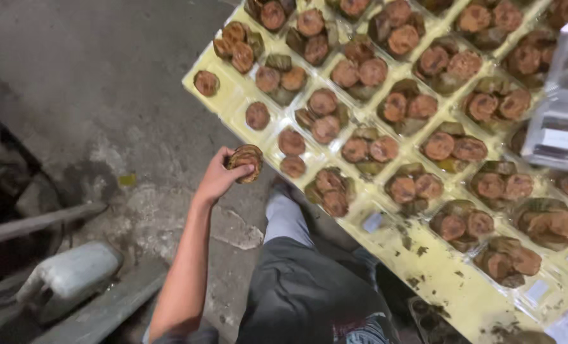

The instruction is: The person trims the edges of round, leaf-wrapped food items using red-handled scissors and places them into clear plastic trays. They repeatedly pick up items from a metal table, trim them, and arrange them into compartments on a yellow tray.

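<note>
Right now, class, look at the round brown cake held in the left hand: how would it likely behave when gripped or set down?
The round brown cake sits pinched at its edges in the left hand, so it probably holds its shape. Its leaf-like wrap looks loose and may peel. Being flat, it should rest steady like those on the yellow tray, though on edge it might roll.

right hand: not in the picture | worktop (pixel 450 280): cut off at 12 and 3 o'clock edges | clear boxes (pixel 561 108): blurry, cut off at 3 o'clock | left hand (pixel 223 175): fingers hide part of the brown cake (pixel 246 159)
</note>
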